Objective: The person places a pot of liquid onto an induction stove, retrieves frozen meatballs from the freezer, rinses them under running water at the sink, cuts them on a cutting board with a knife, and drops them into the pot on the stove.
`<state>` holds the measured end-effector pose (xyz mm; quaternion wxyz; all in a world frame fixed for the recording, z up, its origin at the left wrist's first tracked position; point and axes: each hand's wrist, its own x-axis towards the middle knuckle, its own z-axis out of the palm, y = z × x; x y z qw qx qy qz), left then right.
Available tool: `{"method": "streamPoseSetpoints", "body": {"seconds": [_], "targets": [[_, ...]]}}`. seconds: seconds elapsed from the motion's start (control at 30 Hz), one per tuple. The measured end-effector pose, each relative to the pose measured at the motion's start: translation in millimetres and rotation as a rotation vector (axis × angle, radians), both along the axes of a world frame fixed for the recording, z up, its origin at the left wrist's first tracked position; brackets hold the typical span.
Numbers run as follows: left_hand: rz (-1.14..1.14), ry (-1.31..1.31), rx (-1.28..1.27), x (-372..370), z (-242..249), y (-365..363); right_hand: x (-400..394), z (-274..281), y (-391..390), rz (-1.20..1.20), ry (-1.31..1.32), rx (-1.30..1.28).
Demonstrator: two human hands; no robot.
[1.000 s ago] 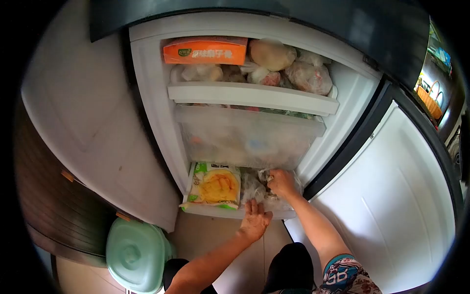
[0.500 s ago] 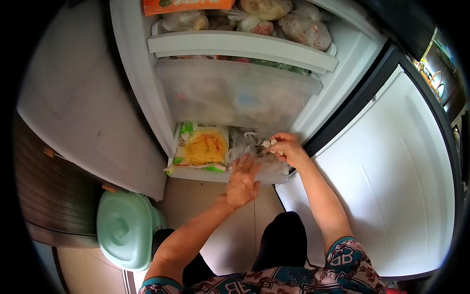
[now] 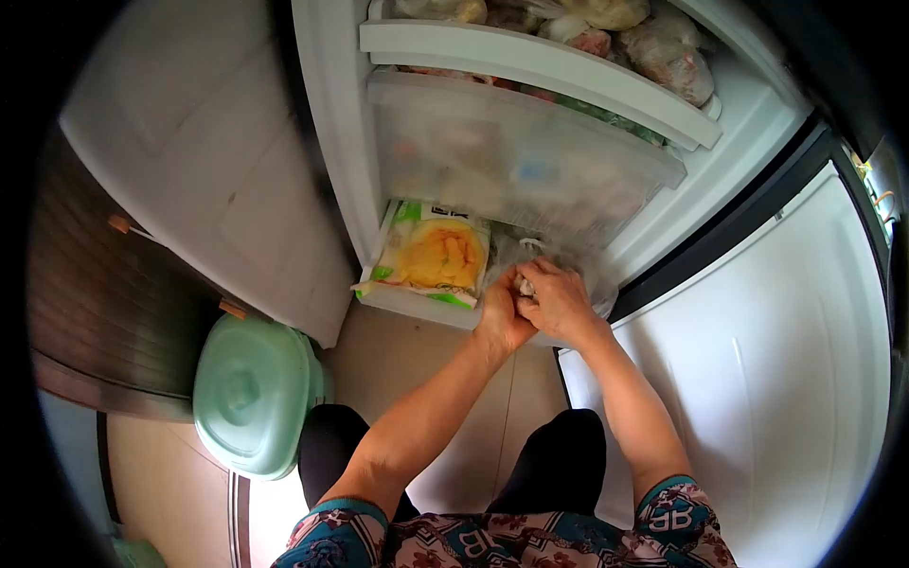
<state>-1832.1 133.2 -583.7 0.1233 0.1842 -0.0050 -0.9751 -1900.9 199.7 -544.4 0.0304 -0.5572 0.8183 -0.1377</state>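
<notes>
Both of my hands meet over the right part of the bottom freezer drawer (image 3: 417,305). My right hand (image 3: 561,301) is closed around a small pale lump (image 3: 525,286), its fingers bent over it. Against the lump's left side, my left hand (image 3: 504,310) is cupped, fingers curled and partly hidden by the right hand. A clear plastic bag (image 3: 601,289) lies beneath and behind the hands. To their left, a white and green package (image 3: 440,254) with yellow-orange contents rests in the drawer.
A frosted drawer (image 3: 521,156) and a white-edged shelf (image 3: 540,74) with bagged food rise above. The open freezer door (image 3: 757,369) stands at right, another door panel (image 3: 208,161) at left. A lidded green bin (image 3: 251,398) sits on the floor at lower left.
My left hand has moved from spread over the bag to cupped against my right hand. The pale lump is now between both hands. The view has shifted, with the freezer higher and further right.
</notes>
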Motion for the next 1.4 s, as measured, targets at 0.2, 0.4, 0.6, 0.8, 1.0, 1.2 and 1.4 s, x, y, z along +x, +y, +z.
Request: {"method": "streamPoseSetpoints", "body": {"seconds": [0.2,0.4,0.6,0.8,1.0,1.2,1.4], "targets": [[-0.013,0.089,0.066,2.8,-9.5,-9.8,-16.1,18.7,7.3,0.009,-0.427,-0.188],[-0.078,0.1,-0.018,11.1,-15.1,-18.4,-74.7,-12.1,11.7,-0.158,-0.094,0.205],[-0.107,0.079,-0.047,28.8,-14.1,-18.8,-76.2,-34.5,0.0,-0.191,0.085,0.41],[-0.113,0.094,-0.025,34.7,-10.9,-13.0,-74.1,-25.4,-11.7,-0.163,0.014,0.515],[-0.102,0.049,-0.053,36.2,-19.1,-14.5,-66.9,-33.7,-2.4,-0.171,0.074,0.299],[-0.142,-0.017,-0.209,35.2,-22.8,-13.9,-58.5,-32.9,-9.3,-0.184,0.151,0.202],[-0.159,-0.061,-0.226,34.3,-24.8,-14.6,-64.1,-46.8,-8.1,-0.196,0.143,0.267]]}}
